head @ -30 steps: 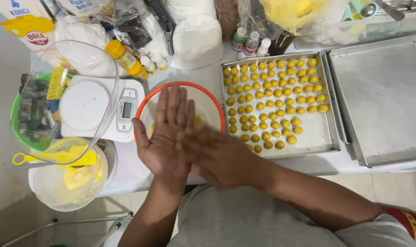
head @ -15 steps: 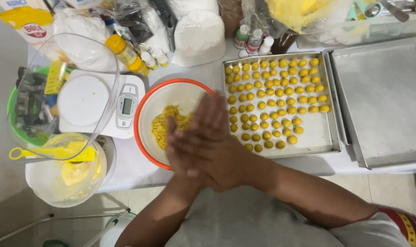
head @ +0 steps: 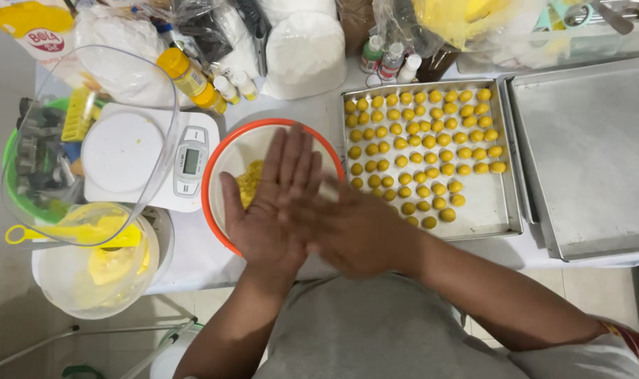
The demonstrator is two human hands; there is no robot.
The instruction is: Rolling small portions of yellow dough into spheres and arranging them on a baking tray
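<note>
Over the white, orange-rimmed bowl (head: 217, 158) at the table's front edge, left hand (head: 274, 203) and right hand (head: 351, 228) press flat together, fingers extended; any soft, crumbly yellow dough (head: 249, 184) between the palms is hidden and probably needs gentle pressure.

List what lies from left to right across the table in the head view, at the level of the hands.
Clear plastic bowl → white kitchen scale → orange-rimmed bowl with the left hand and right hand pressed together over it → tray of yellow dough balls → empty metal tray.
</note>
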